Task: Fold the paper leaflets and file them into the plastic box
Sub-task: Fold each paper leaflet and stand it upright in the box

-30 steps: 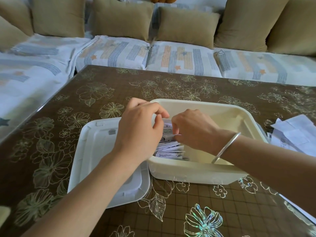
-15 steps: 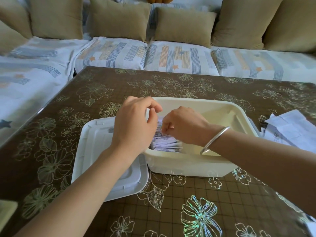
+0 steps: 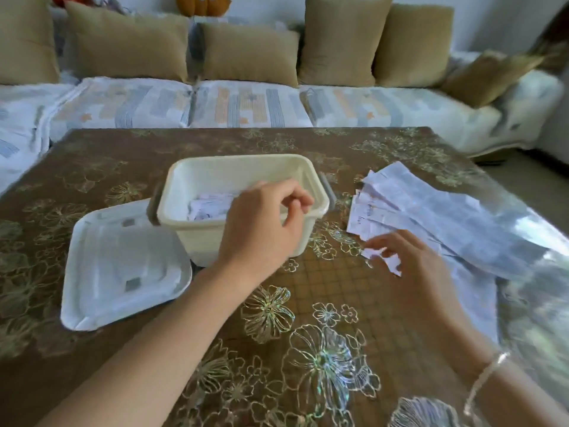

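Head view: folded leaflets [image 3: 212,206] are contained in the open plastic box [image 3: 200,238]; its lid [image 3: 123,260] is laid just beside it. The left hand [image 3: 261,229] is held over the box rim, loosely curled, empty. The right hand [image 3: 409,266] is placed at the loose leaflets [image 3: 431,217] on the table [image 3: 308,282]; its grip cannot be determined.

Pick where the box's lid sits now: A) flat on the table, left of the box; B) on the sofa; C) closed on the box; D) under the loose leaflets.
A: the lid lies flat left of the open plastic box.
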Demonstrator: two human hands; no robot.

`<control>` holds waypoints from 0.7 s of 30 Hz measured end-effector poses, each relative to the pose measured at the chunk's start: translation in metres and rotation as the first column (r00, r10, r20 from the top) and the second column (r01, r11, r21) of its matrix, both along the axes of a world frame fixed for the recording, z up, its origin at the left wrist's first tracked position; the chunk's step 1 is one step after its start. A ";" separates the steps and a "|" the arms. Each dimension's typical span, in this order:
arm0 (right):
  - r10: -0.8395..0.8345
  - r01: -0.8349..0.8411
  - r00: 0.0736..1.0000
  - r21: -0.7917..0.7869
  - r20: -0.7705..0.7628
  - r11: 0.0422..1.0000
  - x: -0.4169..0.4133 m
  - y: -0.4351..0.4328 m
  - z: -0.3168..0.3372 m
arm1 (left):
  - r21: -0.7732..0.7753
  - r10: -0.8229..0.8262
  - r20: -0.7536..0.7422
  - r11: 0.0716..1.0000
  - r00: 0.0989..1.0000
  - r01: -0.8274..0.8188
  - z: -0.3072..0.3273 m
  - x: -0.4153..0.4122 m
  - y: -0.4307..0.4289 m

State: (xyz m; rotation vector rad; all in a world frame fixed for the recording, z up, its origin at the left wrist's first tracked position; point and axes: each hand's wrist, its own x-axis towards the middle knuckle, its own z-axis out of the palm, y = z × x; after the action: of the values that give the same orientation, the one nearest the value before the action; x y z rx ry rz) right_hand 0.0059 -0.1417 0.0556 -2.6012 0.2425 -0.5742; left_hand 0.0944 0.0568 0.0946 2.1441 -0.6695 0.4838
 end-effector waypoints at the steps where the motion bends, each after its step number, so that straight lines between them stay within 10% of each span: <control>1: -0.092 0.085 0.990 -0.075 -0.105 0.994 -0.021 -0.012 -0.016 | 0.006 -0.038 -0.036 0.999 0.999 0.038 -0.009 -0.014 -0.014; 6: -0.302 0.171 0.784 -0.279 -0.542 0.945 -0.071 -0.045 -0.071 | 0.034 -0.114 -0.220 0.992 0.969 0.124 -0.061 -0.059 -0.041; 16: 0.395 -0.417 0.876 -0.023 -0.277 0.909 -0.094 0.037 -0.080 | 0.141 0.115 -0.308 0.987 0.944 -0.074 -0.100 -0.103 0.014; 21: 0.382 -0.380 0.922 0.048 -0.067 0.924 -0.077 0.056 -0.072 | 0.254 0.151 -0.372 0.965 0.916 -0.056 -0.108 -0.122 0.049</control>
State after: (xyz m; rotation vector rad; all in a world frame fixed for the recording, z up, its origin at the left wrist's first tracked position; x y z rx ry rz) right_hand -0.0712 -0.0854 -0.0160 -2.5430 -0.2287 -0.3287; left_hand -0.0276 0.1063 -0.0132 2.4185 -0.4031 0.0212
